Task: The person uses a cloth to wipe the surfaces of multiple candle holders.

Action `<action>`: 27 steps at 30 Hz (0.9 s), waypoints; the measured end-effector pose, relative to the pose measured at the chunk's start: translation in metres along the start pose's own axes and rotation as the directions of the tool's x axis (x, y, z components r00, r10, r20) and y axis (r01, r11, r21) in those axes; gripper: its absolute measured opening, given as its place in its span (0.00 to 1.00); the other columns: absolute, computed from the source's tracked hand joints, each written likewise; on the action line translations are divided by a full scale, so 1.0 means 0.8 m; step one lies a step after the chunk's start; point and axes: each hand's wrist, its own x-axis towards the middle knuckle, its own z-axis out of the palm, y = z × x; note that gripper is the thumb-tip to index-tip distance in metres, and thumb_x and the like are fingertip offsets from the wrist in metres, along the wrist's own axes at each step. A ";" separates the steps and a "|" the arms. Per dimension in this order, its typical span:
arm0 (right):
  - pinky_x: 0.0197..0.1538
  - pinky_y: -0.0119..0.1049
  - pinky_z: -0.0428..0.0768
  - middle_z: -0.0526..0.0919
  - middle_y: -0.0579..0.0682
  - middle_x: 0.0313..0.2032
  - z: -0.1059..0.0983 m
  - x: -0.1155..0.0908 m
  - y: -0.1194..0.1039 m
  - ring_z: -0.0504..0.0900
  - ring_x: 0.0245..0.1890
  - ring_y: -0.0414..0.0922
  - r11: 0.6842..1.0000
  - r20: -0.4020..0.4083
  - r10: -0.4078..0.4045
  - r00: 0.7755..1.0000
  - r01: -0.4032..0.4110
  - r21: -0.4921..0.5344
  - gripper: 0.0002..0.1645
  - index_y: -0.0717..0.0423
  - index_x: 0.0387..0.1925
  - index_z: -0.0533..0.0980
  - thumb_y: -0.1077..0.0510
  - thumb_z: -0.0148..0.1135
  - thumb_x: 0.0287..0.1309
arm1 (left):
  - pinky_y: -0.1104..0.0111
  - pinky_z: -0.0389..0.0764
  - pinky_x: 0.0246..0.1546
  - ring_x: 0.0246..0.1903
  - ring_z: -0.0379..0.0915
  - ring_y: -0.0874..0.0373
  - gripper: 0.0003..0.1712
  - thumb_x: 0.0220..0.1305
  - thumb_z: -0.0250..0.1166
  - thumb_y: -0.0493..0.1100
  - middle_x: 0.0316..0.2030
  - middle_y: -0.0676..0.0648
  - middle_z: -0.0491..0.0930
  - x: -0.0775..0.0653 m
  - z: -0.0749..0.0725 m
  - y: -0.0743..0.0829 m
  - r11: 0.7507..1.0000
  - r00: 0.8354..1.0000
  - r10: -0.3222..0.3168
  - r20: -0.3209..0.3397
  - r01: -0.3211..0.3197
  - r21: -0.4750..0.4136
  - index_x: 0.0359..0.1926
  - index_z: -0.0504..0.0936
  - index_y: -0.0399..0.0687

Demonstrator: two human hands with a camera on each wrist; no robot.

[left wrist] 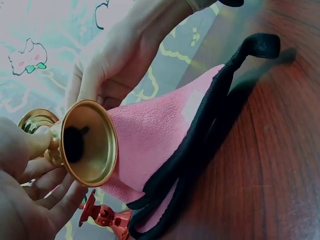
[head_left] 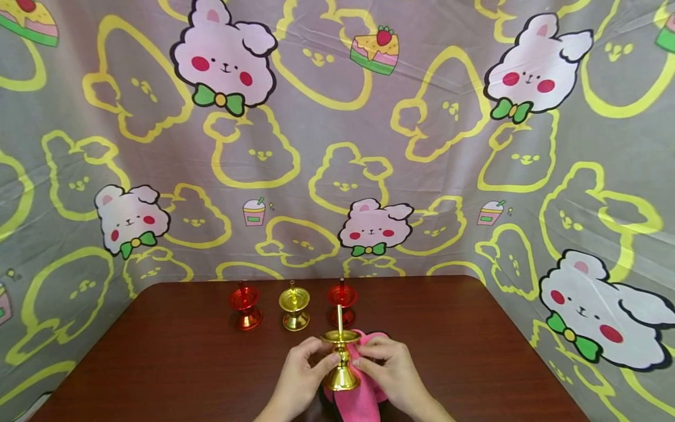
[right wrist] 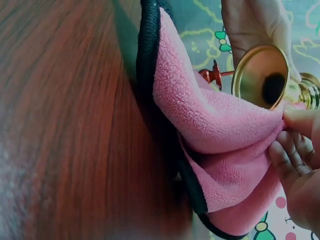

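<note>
Above the table's near part, my left hand (head_left: 299, 375) grips a gold candle holder (head_left: 341, 375) by its narrow stem, thumb in front. The holder stands upright in the head view, with a thin tube rising from its dish; both wrist views look into its hollow base. My right hand (head_left: 392, 369) pinches a pink cloth (right wrist: 220, 125) with black edging and presses it against the holder's stem. The cloth hangs down below both hands, its lower edge close to the tabletop. In the left wrist view the cloth (left wrist: 150, 135) spreads behind the holder's base.
Toward the back of the dark wooden table (head_left: 184, 357) stand a red candle holder (head_left: 248, 310), a gold one (head_left: 295, 310) and another red one (head_left: 343, 296), partly hidden behind the held holder. A patterned curtain (head_left: 316, 129) surrounds the table's back and sides.
</note>
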 end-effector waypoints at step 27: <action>0.30 0.21 0.75 0.83 0.42 0.28 0.019 0.005 -0.004 0.75 0.28 0.33 0.946 -0.035 -0.197 0.980 0.181 -0.268 0.16 0.61 0.34 0.89 0.73 0.79 0.39 | 0.72 0.79 0.26 0.24 0.75 0.66 0.17 0.43 0.83 0.45 0.28 0.52 0.77 0.007 0.013 -0.015 0.990 0.978 -0.010 -0.208 0.039 0.134 0.25 0.81 0.47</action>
